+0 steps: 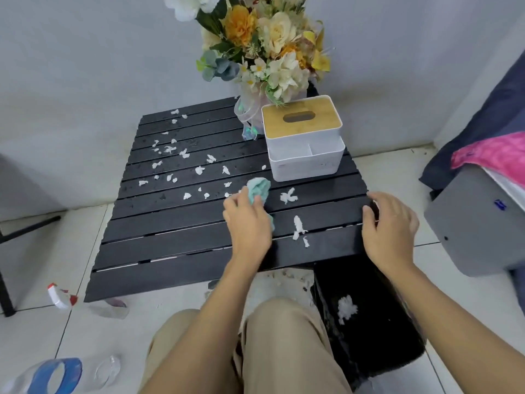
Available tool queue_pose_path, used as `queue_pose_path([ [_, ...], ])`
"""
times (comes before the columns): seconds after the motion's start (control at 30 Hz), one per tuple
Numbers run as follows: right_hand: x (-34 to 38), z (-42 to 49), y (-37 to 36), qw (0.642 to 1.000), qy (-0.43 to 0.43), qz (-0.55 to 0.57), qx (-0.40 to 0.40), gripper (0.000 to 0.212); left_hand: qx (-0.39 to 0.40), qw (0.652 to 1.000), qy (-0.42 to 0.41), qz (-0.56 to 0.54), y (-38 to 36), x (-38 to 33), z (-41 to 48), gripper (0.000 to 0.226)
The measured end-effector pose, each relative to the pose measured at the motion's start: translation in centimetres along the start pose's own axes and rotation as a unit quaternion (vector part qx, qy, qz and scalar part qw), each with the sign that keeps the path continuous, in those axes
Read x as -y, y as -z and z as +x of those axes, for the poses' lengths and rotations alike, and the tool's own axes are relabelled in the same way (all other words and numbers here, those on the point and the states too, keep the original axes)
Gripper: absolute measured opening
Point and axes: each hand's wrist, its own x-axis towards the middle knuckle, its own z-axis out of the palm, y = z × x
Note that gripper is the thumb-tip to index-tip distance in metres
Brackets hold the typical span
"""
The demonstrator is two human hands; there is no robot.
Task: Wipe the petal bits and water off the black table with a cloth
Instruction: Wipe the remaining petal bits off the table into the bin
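The left grip [247,220], a bare hand, is closed around a bunched teal cloth [259,188] and presses it onto the black desk [170,223] near the middle of the slatted top. The cloth sticks out past the fingertips toward the far side, and a small fold of it shows under the heel of the hand. The right grip [389,223] holds the desk's right edge, with the thumb lying on a slat and the fingers bent over the rim.

White petal bits [184,153] are scattered over the far left half of the desk, mostly beyond and to the left of the cloth. A larger clump [288,196] lies just to the right of the cloth, and a long clump [298,227] lies between the two hands. Water droplets [199,143] glisten on the far slats among the petals.

At the far right corner of the desk stands a white tissue box [301,137] with a wooden lid and open front compartments. A bouquet [264,46] of cream and orange flowers stands just behind it.

On the floor under the desk's near right corner is a black bin [369,336] with a white wad [346,308] inside. A spray bottle [61,297] lies on the floor tiles by the near left corner, and a clear plastic bottle [56,373] with a blue label lies closer to the person. The person's knees in tan trousers [284,351] fill the foreground.
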Motion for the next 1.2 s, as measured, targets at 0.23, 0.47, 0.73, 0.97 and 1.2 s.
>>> queue_pose_path([
  [0.23, -1.5, -1.0, 0.5, 0.959, -0.136, 0.197, 0.154, 0.047, -0.040, 0.981, -0.008, 0.191, -2.1, 1.3, 0.6, 0.038],
  [0.47, -2.4, -0.8, 0.0, 0.942, -0.148, 0.261, 0.149, 0.045, 0.151, 0.977, -0.145, 0.039, -5.5, -1.7, -1.6, 0.039],
  [0.73, -2.7, -0.6, 0.0, 0.927, -0.142, 0.309, 0.158, 0.044, 0.040, 0.982, -0.086, 0.161, -5.7, -3.1, -0.5, 0.050],
  [0.97, -3.0, -0.3, -0.2, 0.916, -0.133, 0.338, 0.168, 0.045, 0.205, 0.963, -0.173, -0.011, -6.5, -3.4, -1.7, 0.043],
  [1.2, -2.8, -0.3, -0.1, 0.907, -0.149, 0.357, 0.166, 0.044, 0.003, 0.982, -0.126, 0.144, -7.0, -2.7, -6.3, 0.042],
])
